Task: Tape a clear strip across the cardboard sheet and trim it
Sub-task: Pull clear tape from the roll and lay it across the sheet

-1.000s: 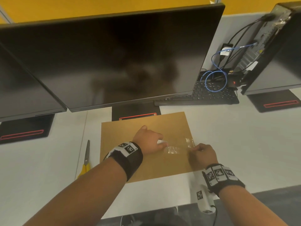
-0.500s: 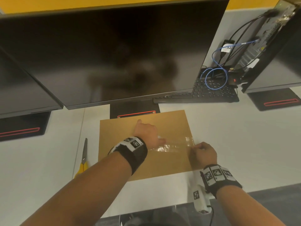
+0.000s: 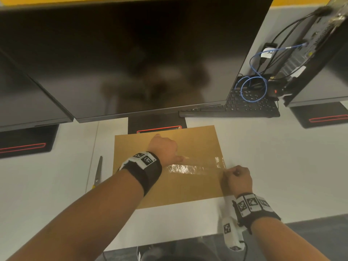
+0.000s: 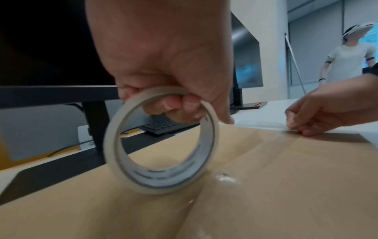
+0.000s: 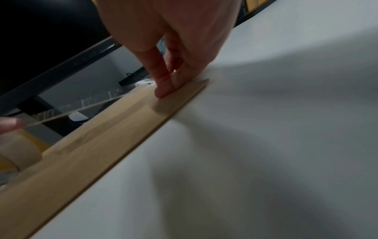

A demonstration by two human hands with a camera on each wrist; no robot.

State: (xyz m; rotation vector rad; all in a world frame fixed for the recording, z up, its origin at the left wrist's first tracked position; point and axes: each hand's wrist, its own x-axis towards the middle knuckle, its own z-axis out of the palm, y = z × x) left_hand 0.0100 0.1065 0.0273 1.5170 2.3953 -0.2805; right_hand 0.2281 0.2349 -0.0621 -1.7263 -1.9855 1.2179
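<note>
A brown cardboard sheet (image 3: 169, 191) lies flat on the white table (image 3: 282, 157). My left hand (image 3: 163, 147) hovers over its middle and grips a roll of clear tape (image 4: 163, 181), fingers hooked through the core. From the roll a clear tape strip (image 3: 192, 168) stretches right across the sheet, shiny and wrinkled, partly raised off the cardboard (image 5: 81, 153). At the sheet's right edge my right hand (image 3: 237, 178) pinches the strip's end between thumb and fingertip (image 5: 161, 92) and holds it down there. The roll is hidden in the head view.
Scissors (image 3: 98, 172) with yellow handles lie on the table left of the sheet. A large dark monitor (image 3: 131, 63) overhangs the sheet's far edge, with its base (image 3: 156, 125) touching it. A keyboard (image 3: 235, 108) and cables sit at the back right. Another person (image 4: 347, 56) stands far off.
My left hand has drawn the roll leftward across the sheet, so the strip is longer. My right hand has stayed at the right edge.
</note>
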